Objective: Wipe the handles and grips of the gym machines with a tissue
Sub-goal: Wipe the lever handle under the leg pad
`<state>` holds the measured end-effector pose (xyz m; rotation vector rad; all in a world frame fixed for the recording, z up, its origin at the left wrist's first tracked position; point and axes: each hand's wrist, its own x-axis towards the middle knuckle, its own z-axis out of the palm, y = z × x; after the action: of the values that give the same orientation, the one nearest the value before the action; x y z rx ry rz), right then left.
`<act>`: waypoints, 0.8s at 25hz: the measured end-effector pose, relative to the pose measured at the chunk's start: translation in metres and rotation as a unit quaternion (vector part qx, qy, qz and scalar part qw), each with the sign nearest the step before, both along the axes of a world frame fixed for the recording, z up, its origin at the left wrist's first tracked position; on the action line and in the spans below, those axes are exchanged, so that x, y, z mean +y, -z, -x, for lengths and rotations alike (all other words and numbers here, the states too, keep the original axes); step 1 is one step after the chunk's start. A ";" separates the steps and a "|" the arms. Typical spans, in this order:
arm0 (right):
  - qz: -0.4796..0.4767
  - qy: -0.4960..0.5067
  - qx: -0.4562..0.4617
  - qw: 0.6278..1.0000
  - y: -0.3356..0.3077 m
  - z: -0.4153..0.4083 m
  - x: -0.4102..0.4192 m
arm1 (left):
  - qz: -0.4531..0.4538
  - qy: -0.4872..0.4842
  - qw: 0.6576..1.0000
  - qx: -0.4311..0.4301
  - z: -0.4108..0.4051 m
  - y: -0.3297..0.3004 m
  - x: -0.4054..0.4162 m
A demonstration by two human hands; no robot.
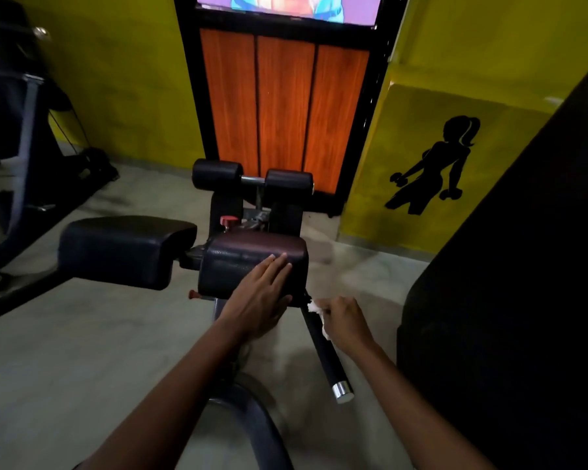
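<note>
Both forearms reach in from the bottom edge. Right hand (345,318) is curled around a white tissue (316,308), pressing it on the black handle (323,347) near its upper end; handle's chrome end cap (343,391) points toward the camera. Left hand (262,296) lies flat, fingers straight and together, on the dark seat pad (248,256). Second pad (123,249) sits just left. Tissue looks crumpled, but it's blurred.
</note>
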<state>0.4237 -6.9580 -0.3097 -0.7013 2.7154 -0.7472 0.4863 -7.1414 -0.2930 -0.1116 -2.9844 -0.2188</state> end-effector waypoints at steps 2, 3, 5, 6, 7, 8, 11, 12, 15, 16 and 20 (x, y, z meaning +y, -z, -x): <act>0.002 0.029 0.006 1.000 0.018 0.014 -0.005 | 0.046 0.011 0.999 0.009 0.019 0.022 -0.006; 0.006 0.043 0.008 0.999 0.026 0.019 -0.007 | 0.059 0.012 0.998 0.017 0.025 0.032 -0.008; 0.022 0.067 0.016 0.997 0.035 0.028 -0.013 | 0.080 0.016 0.996 0.030 0.037 0.041 -0.011; 0.027 0.073 0.015 0.997 0.040 0.031 -0.017 | 0.087 0.017 0.996 0.032 0.042 0.047 -0.014; 0.033 0.074 0.012 0.997 0.045 0.035 -0.022 | 0.092 0.016 0.995 0.031 0.047 0.051 -0.016; 0.030 0.072 0.006 0.997 0.047 0.035 -0.027 | 0.094 0.014 0.995 0.028 0.050 0.055 -0.019; 0.023 0.060 0.015 0.998 0.055 0.036 -0.037 | 0.094 0.004 0.995 0.029 0.057 0.064 -0.027; 0.026 0.058 0.016 0.998 0.057 0.033 -0.038 | 0.092 0.005 0.995 0.033 0.058 0.066 -0.028; 0.070 0.054 0.031 0.996 0.060 0.016 -0.030 | 0.085 0.006 0.995 0.051 0.059 0.070 -0.030; 0.076 0.051 0.035 0.995 0.060 0.012 -0.026 | 0.086 0.005 0.995 0.049 0.059 0.071 -0.030; 0.029 0.109 0.034 0.993 0.064 0.024 -0.037 | 0.095 0.002 0.994 0.052 0.058 0.069 -0.030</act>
<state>0.3995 -6.9946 -0.3736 -0.4521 2.8743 -0.8691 0.4281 -7.1709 -0.3619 -0.1455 -2.8938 0.0692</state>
